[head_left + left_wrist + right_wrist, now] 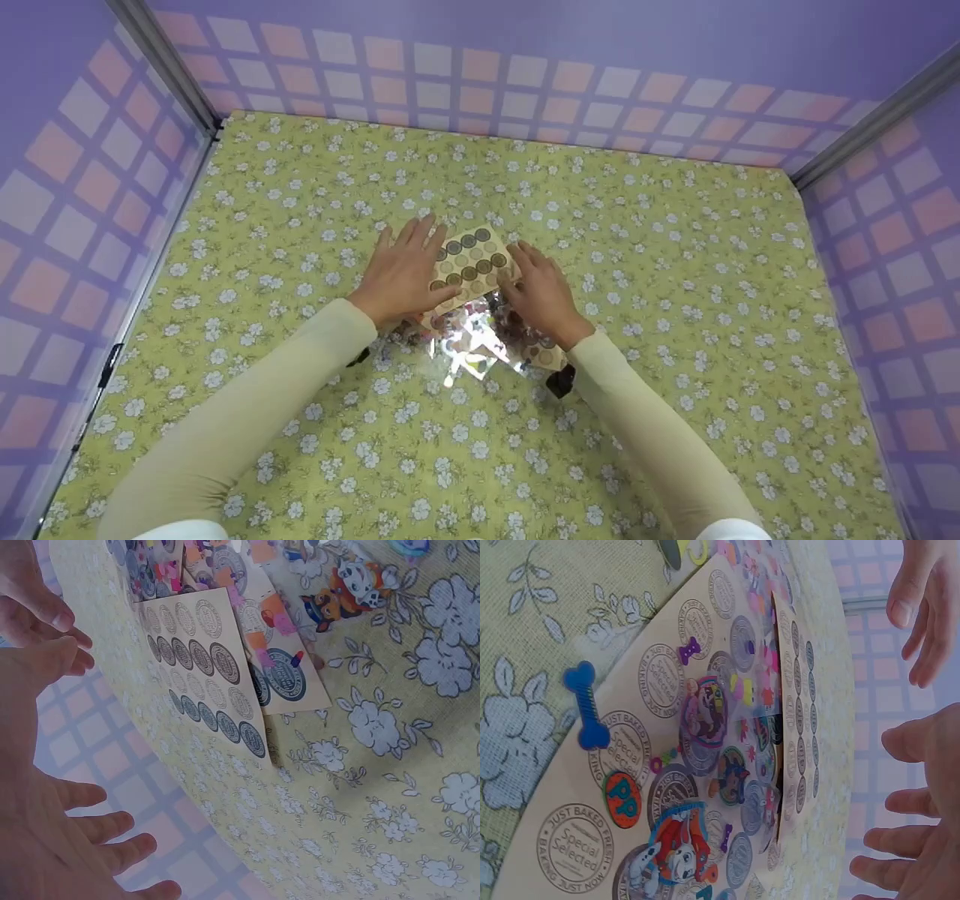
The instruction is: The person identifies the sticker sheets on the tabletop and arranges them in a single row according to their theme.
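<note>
A cream sheet of round stamp-style stickers (480,259), in light and dark rows, lies between both hands. My left hand (401,277) is over its left side with fingers straight, the thumb across the near left corner. By the right edge is my right hand (541,292), its fingers loosely bent. The right wrist view shows this hand's spread fingers (904,840) around nothing. Nearer the body, shiny clear plastic with cartoon puppy stickers (349,592) overlaps a second cream sheet (574,847) printed "Just Baked Fresh". Glare hides part of the plastic in the head view.
A yellow cloth with white flowers (450,457) covers the table. Purple walls with pink and white squares (480,67) stand at the back and both sides, with grey metal posts (169,64) at the corners. A blue bone sticker (587,705) sits at the lower sheet's edge.
</note>
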### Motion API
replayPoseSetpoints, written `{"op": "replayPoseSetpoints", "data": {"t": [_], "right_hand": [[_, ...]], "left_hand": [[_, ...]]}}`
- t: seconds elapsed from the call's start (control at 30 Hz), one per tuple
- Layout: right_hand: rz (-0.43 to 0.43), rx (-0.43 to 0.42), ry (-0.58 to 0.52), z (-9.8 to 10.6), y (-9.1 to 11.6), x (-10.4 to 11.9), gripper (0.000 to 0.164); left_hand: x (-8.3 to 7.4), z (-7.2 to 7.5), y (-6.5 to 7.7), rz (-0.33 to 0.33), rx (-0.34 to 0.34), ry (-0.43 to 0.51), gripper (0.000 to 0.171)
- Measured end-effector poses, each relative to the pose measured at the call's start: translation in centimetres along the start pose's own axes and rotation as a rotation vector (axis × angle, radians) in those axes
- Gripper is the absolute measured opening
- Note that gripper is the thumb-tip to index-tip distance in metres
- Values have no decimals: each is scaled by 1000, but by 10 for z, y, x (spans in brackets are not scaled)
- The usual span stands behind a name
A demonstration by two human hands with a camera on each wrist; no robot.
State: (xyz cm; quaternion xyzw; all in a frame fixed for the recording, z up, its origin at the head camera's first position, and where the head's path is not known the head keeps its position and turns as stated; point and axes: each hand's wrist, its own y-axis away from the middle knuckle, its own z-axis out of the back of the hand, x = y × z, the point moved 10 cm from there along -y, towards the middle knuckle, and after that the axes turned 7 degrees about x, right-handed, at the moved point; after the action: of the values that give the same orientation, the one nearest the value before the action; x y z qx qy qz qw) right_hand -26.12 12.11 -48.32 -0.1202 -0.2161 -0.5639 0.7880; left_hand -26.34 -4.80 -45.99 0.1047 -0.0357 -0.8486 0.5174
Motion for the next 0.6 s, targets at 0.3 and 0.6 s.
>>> {"op": "replayPoseSetpoints", "data": {"t": [0.3,0.6], "right_hand": [[10,19,-18,-10,1,-3,51],[43,27,-20,-16,0,-3,44]], "left_hand": [[5,-12,-2,12,18,58,95],[0,-26,-4,8,43,41,93]]}}
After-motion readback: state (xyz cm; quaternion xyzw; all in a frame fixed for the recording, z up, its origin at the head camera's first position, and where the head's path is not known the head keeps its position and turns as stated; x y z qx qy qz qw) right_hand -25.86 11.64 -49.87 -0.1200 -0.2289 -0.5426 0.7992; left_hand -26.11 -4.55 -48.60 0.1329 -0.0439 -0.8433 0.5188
